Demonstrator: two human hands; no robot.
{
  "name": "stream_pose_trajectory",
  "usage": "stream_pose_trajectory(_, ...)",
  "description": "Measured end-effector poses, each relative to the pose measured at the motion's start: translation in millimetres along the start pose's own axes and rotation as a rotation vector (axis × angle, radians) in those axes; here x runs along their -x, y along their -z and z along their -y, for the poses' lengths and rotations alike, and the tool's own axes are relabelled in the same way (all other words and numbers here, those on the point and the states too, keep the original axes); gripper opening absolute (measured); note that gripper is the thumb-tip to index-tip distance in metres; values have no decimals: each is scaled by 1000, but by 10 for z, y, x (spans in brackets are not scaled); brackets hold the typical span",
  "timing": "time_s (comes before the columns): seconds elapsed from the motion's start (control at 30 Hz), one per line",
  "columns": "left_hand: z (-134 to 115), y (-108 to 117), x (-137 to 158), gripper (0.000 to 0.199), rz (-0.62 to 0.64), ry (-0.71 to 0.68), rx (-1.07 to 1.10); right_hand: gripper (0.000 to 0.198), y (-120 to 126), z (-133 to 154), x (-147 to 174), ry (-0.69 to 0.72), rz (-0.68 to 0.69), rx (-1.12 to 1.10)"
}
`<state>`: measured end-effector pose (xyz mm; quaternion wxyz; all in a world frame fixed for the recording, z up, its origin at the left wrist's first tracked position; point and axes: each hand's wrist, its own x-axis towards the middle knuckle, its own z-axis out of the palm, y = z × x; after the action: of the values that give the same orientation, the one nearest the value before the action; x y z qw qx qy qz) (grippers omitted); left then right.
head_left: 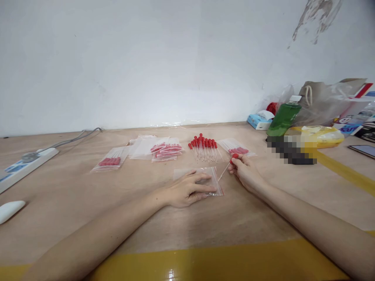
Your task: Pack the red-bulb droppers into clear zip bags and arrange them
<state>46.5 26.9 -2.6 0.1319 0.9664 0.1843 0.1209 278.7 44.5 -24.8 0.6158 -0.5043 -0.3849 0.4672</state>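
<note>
A slim red-bulbed dropper (234, 157) with a thin, pale tube is being pinched tightly by its bulb in the right hand (241, 168), tip being held at the end of a flat, clear plastic zip bag (205, 171). Bag is being covered by the left hand (189, 190), fingers spread.

Loose droppers (204, 145) are lying between bags on the desk (64, 183)

A front bag (215, 173) is lying under the left hand (189, 190), a single dropper (233, 158) slanting from the right hand (242, 168) toward its right edge; behind, a bag pile (166, 150) is sitting left of the droppers, a side bag (238, 150) right
</note>
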Motion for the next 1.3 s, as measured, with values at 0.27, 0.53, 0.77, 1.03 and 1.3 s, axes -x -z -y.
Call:
stream_pose_trajectory(0.27, -3, -15, 4, 44, -45, 28, 44, 18, -3, 63, 102, -99, 25, -92)
stream_pose_trajectory(0.53, -16, -11, -13, 65, -119, 127, 113, 25, 160, 181, 150, -79, 621, 254)
stream_pose_trajectory(0.77, -7, -34, -29, 66, -179, 71, 124, 24, 38, 153, 169, -59, 898, 130)
stream_pose_trajectory(1.03, 45, 131, 129, 46, -134, 93, 137, 28, 91, 168, 66, -38, 785, 236)
stream_pose_trajectory(1.3, 162, 154, 477, 41, -138, 225, 133, 32, 80, 175, 9, 27, 804, 494)
